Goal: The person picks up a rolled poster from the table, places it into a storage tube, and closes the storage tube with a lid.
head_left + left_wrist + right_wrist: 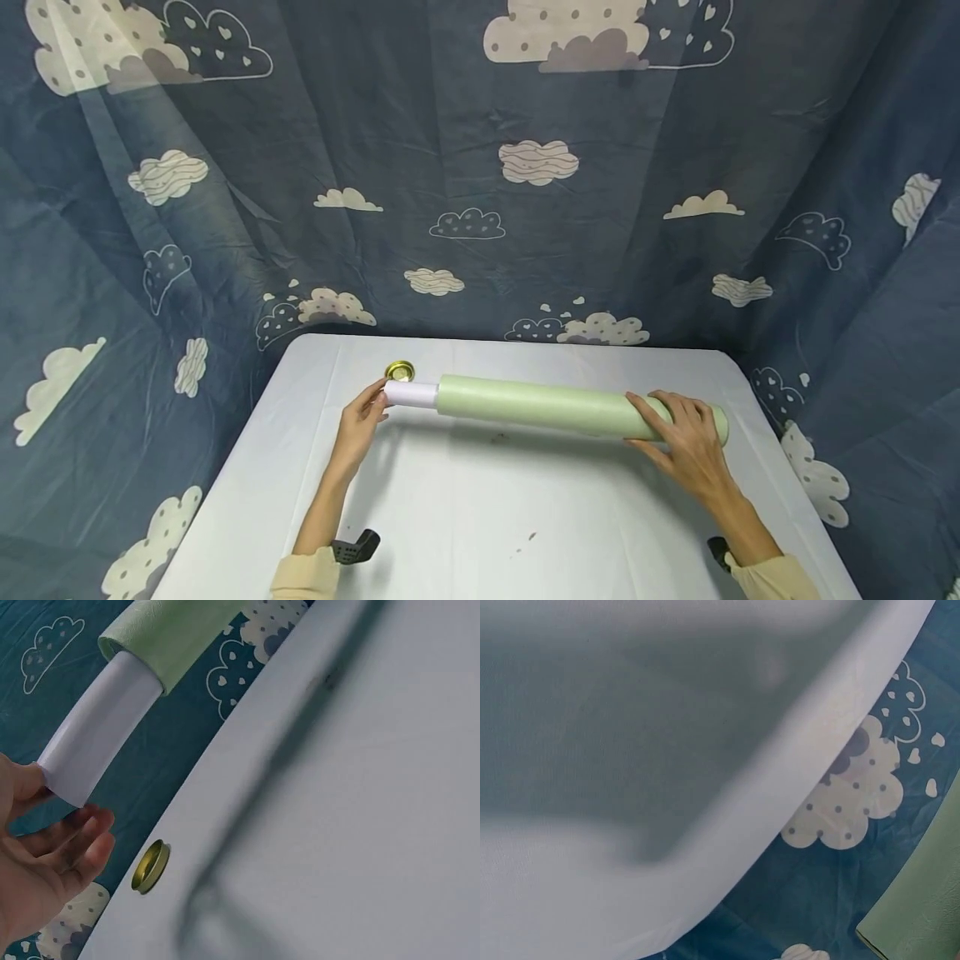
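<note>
Basically, one long green roll point(532, 404) is held up off the white table point(450, 517), its shadow falling on the table top. Narrower white tube point(411, 395) sticks out of the roll's L end; how far it runs inside is hidden. There the L hand point(358, 425) pinches the tube's outer end btwn thumb & fingertips, other fingers bent just beside it per the L wrist cam; exact contact's hard to make out. Round the roll's R end, the R hand point(688, 446) grips from the near side, thumb low, fingers apart over the top; can't tell how far they wrap behind. R wrist cam gets only part of the roll, cut off by the frame, w/ a big blurry shadow on the table.

Just beyond the tube, off the roll's L end, a small gold lid point(400, 370) sits on the table, near rim hard to separate from the tube in the head view. Nearer than the roll: tiny dark marks point(532, 536), too small to ID, & a black wrist device point(356, 547) on the L arm; the R one's mostly hidden. Behind the roll hangs a blue cloud-print curtain point(465, 108), cut off up top.
</note>
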Available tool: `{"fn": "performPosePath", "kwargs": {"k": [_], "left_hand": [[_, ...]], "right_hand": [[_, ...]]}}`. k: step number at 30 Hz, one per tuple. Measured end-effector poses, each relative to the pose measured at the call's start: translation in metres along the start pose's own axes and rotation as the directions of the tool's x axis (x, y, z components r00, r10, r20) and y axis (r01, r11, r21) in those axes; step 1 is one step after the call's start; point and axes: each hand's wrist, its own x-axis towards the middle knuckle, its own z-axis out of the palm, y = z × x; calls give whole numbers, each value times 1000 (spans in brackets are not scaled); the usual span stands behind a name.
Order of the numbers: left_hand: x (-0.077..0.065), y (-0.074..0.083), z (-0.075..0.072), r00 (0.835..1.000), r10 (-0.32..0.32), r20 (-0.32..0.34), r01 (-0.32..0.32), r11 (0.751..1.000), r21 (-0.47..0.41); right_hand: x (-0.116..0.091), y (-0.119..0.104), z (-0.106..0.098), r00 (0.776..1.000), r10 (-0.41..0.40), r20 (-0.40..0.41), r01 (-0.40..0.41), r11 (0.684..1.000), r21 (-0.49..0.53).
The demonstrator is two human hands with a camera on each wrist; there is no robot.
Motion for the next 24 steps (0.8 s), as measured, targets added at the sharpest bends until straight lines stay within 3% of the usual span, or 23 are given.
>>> {"fn": "performPosePath", "kwargs": {"k": [4, 14, 21, 24], "left_hand": [[0, -3, 1, 1000, -28, 2, 28, 998, -52], [2, 3, 6, 998, -53, 26, 54, 997, -49], [-6, 29, 11, 996, -58, 65, 59, 998, -14], [-7, 30, 12, 995, -65, 80, 67, 998, -20]], "right_hand": [[0, -3, 3, 1000, -6, 10, 6, 1000, -6], [5, -8, 9, 1000, -2, -1, 2, 1000, -14], [8, -12, 13, 1000, -20, -16, 20, 1000, 1], [10, -13, 15, 1000, -28, -10, 28, 1000, 1]]}}
